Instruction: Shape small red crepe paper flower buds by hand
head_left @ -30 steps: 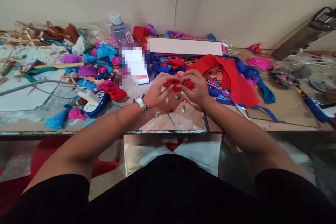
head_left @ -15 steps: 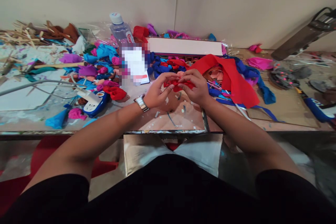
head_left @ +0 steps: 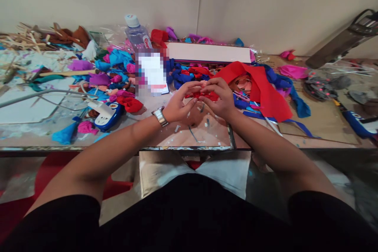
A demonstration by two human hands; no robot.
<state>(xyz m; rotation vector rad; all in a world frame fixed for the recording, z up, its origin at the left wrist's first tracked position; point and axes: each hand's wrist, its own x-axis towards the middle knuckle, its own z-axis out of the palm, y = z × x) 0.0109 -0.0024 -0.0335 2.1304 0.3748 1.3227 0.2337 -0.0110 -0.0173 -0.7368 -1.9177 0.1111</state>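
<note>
My left hand (head_left: 178, 104) and my right hand (head_left: 220, 96) meet over the middle of the table, both pinching a small folded piece of red cloth (head_left: 203, 95) between fingertips. A watch sits on my left wrist (head_left: 160, 116). Just beyond my right hand lies a larger red cloth sheet (head_left: 255, 86), draped over blue cloth (head_left: 295, 100). Small white scraps dot the table surface (head_left: 201, 130) under my hands.
A heap of rolled cloth pieces in pink, blue and purple (head_left: 115, 75) lies at the left, with a water bottle (head_left: 136, 33) behind it. A long white box (head_left: 208, 52) stands at the back. A white and blue power strip (head_left: 104, 114) sits left of my wrist. Wood sticks (head_left: 23, 39) pile at far left.
My fingers have shifted slightly on the red cloth, pressing it flatter and a little farther from me. Both arms stay in place.
</note>
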